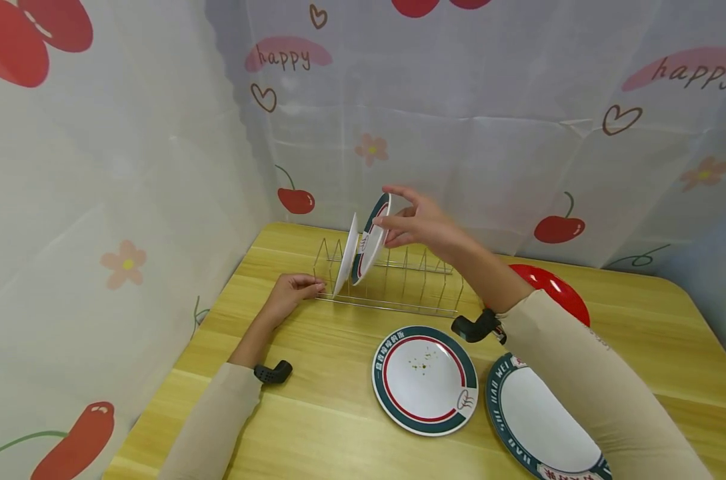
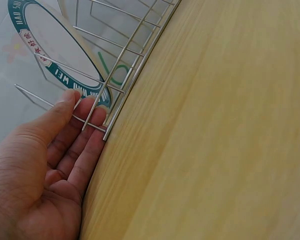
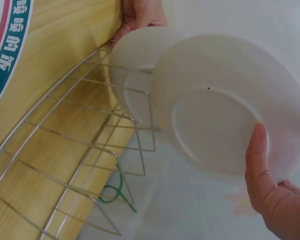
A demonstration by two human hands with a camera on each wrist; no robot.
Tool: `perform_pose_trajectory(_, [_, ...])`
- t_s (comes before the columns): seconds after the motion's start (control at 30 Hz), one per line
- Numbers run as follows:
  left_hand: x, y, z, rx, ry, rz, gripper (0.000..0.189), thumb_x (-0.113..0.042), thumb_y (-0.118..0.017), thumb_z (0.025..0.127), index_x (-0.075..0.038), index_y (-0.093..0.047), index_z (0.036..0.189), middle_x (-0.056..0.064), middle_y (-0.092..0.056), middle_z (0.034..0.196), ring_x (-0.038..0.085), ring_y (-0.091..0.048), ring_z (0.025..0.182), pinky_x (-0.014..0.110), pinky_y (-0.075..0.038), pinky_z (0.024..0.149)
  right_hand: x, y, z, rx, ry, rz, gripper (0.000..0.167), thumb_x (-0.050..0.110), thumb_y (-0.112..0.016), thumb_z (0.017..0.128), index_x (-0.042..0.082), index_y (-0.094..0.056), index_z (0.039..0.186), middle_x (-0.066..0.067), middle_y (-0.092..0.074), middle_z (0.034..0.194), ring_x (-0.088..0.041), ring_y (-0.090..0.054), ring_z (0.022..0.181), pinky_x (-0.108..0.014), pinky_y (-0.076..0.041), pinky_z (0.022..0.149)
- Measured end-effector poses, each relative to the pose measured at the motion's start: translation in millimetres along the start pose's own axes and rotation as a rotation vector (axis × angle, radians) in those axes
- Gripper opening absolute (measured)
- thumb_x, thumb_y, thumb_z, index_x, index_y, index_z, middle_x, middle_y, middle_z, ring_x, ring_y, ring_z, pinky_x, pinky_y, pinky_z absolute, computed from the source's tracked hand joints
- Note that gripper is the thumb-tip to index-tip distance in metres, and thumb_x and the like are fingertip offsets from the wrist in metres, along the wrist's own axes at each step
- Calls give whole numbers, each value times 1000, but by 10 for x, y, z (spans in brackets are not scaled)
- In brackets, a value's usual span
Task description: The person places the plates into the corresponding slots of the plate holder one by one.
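A metal wire dish rack point(image 1: 393, 307) stands on the table by the back wall. My left hand point(image 1: 293, 293) grips its left end, with the thumb and fingers point(image 2: 85, 150) around the end wires. One plate point(image 1: 346, 257) with a green rim stands on edge in the rack, close to that hand. Just right of it, my right hand point(image 1: 419, 223) holds a second plate point(image 1: 371, 240) by its upper edge, tilted over the rack. Its white underside point(image 3: 215, 130) shows in the right wrist view, with the thumb lying against it.
A white plate with a green rim and red ring point(image 1: 425, 380) lies on the table point(image 1: 303, 400) before the rack, with small specks on it. A larger green-rimmed plate point(image 1: 543, 420) and a red glossy dish point(image 1: 555, 293) lie rightward, partly hidden by my right arm. A printed curtain point(image 1: 477, 153) hangs behind.
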State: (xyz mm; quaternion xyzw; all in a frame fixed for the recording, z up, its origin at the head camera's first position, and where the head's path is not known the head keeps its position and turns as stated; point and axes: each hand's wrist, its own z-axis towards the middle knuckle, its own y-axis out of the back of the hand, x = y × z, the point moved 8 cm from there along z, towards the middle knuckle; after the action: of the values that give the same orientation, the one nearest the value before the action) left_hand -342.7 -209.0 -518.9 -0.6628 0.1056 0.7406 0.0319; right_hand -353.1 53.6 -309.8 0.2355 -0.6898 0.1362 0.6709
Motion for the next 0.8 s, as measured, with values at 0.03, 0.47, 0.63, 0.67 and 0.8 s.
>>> perform_pose_trajectory(0.03, [-1, 0, -2, 0, 1, -1, 23, -9, -71, 96, 9, -73, 110, 18, -75, 107, 21, -75, 90, 32, -61, 84, -11, -26, 17, 3, 2, -4, 74, 14, -74, 94, 22, -36, 157, -30, -59, 118, -33, -69, 82, -41, -63, 79])
perform_pose_trajectory(0.47, [-14, -10, -5, 8, 1, 22, 25, -11, -71, 96, 10, -73, 111, 21, -75, 103, 17, -75, 88, 29, -61, 82, -310, -271, 155, 9, -6, -102, 76, 13, -76, 93, 21, -37, 157, -23, -63, 98, -42, -69, 84, -44, -63, 78])
perform_pose_trajectory(0.63, [-14, -12, -4, 12, 2, 26, 25, -10, -71, 97, 10, -73, 112, 23, -74, 105, 16, -75, 88, 28, -60, 82, -445, -307, 187, 2, -9, -108, 77, 9, -75, 93, 20, -35, 157, -23, -57, 97, -44, -67, 85, -45, -63, 78])
perform_pose_trajectory(0.67, [-20, -12, -8, 11, 2, 25, 25, -10, -71, 97, 10, -73, 112, 23, -74, 105, 17, -75, 88, 29, -61, 83, -465, -312, 189, -1, -10, -108, 78, 8, -75, 93, 20, -34, 158, -24, -56, 98, -45, -66, 86, -45, -63, 78])
perform_pose_trajectory(0.8, [-23, -4, -18, 6, -1, 21, 26, -12, -72, 96, 9, -73, 110, 20, -75, 103, 19, -75, 89, 31, -61, 83, -506, -323, 188, -16, 3, -134, 78, 10, -76, 93, 20, -34, 158, -27, -54, 102, -50, -65, 91, -42, -63, 78])
